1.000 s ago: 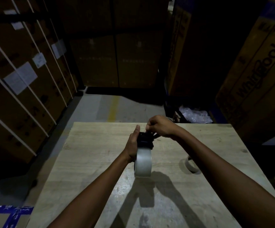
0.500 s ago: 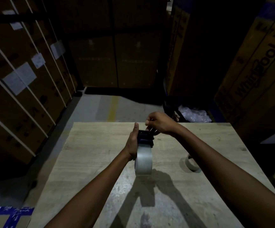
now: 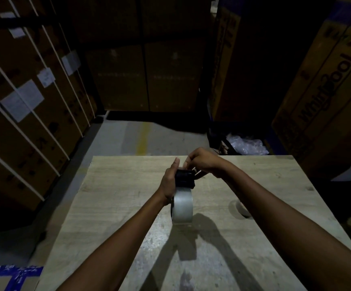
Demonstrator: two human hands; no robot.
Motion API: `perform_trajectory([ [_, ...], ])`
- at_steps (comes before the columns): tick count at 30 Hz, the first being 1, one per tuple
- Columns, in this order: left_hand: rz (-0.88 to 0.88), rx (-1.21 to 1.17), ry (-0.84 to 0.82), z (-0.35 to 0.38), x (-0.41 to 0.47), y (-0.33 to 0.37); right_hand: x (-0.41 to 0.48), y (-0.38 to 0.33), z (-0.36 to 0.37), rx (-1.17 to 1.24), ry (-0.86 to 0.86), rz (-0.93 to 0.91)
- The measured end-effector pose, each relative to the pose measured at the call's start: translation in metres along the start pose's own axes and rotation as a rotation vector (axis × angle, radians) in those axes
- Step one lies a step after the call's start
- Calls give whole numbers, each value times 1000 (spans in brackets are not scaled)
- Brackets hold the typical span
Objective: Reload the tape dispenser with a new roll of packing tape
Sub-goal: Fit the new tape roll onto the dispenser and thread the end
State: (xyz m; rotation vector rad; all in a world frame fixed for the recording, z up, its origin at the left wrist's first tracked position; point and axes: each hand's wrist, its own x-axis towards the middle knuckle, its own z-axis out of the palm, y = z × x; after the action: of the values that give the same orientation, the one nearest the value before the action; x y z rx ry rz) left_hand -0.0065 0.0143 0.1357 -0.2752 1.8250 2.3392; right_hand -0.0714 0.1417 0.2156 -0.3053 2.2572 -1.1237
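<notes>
1. The left hand is gripping the side of the black tape dispenser, thumb pointing up, holding it upright above the wooden table.
2. The new tape roll is sitting in the dispenser — its lower edge is hanging just over the tabletop.
3. The right hand is pinching at the dispenser's top; what the fingertips are holding is too dark to tell.
4. An empty tape core is lying on the table to the right, partly behind the right forearm.

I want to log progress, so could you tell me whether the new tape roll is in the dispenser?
In: the tape roll stands on edge under the black dispenser, gripped by the left hand.
</notes>
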Motion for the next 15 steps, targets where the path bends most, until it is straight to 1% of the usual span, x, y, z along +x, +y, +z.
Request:
perform_trajectory([
  [3, 13, -4, 6, 0, -1, 3, 0, 0, -4, 42, -53, 57],
  [7, -14, -25, 20, 0, -1, 7, 0, 1, -6, 121, -79, 145],
  [12, -13, -7, -17, -2, 3, 3, 1, 6, -3, 215, -79, 216],
  [15, -25, 5, -16, -1, 6, -1, 5, 13, -1, 282, -64, 300],
])
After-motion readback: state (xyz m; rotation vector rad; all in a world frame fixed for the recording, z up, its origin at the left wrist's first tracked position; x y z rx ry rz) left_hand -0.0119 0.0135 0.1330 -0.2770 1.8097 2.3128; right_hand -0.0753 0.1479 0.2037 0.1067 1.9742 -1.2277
